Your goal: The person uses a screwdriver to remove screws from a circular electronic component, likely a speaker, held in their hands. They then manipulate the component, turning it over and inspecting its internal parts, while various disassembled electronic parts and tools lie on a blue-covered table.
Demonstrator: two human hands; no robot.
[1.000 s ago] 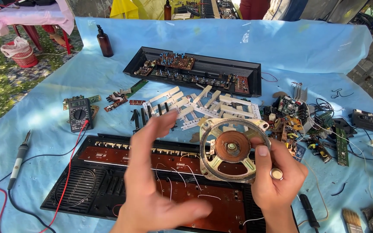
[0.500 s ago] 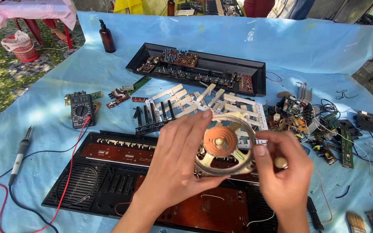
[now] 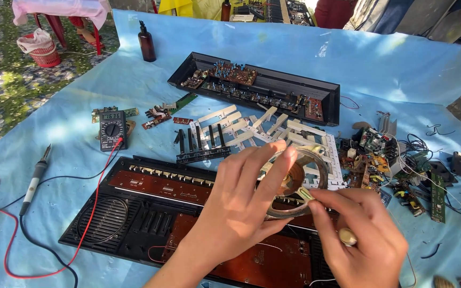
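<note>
The left hand [image 3: 241,205] had its fingers [image 3: 281,168] curled around the near edge of a round loudspeaker [image 3: 294,181], gripping it tilted above the tabletop. The right hand [image 3: 361,234] pinched a small pale tab [image 3: 305,193] at the speaker's rim between thumb and forefinger, the other fingers folded in; a ring [image 3: 347,236] showed on one of them. The speaker hung over the right part of an opened black keyboard case [image 3: 134,213], whose brown circuit board [image 3: 161,186] and round grille [image 3: 105,218] lay exposed beneath. Just beyond the hands lay loose white and black keys [image 3: 230,130] in a scattered row. Farther back rested a second black housing [image 3: 257,88] lined with circuit boards. To the right sat a heap of small boards and wires [image 3: 390,160]. At the left stood a multimeter [image 3: 113,129] with red and black leads, and a soldering iron [image 3: 34,178] near it. A brown bottle [image 3: 146,44] stood at the far left on the blue sheet [image 3: 348,58].
</note>
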